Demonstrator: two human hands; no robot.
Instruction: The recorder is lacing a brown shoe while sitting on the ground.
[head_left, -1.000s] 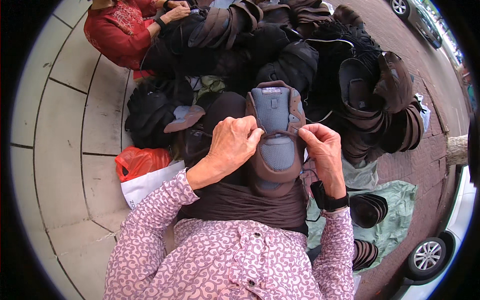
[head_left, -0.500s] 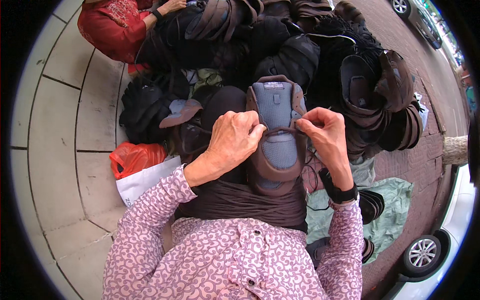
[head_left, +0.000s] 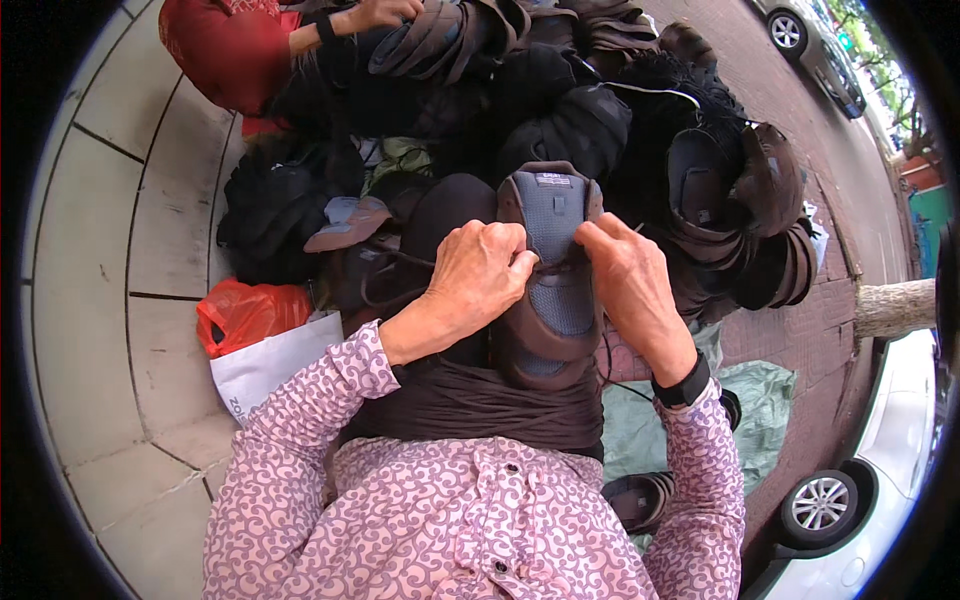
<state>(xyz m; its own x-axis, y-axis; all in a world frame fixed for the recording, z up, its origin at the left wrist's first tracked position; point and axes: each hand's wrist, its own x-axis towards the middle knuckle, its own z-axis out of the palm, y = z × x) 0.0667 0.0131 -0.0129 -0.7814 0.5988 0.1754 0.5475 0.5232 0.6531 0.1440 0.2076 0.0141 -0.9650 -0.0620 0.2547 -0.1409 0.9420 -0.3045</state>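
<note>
"What are the fingers doing?"

"Two bare hands meet mid-frame. The left hand has thumb and forefinger pinched narrowly together at the left end of one thin dark brown lace. The right hand bends its fingers at the opposite edge; its thumb is hidden, so I cannot tell whether it grips anything."

"And the lace, where does it lie?"

"Across one brown shoe upper with a grey-blue mesh tongue and toe, just right of the frame's centre. A second toe shows beneath it, nearer the lower edge."

"What is around that?"

"Below, one thick bundle of dark brown cords lies across the lap. One black wristband circles the right wrist. Left of centre are another brown and grey upper, one orange-red plastic bag and one white printed sheet, partly overlapping the bag."

"Farther out?"

"Dark heaped uppers fill the upper middle, too tangled to count. At upper left, one co-worker's red sleeve and one hand show. One pale green plastic sheet spreads at lower right. Two cars stand along the right: a grey car above, a white car below, with one tree trunk between."
</note>
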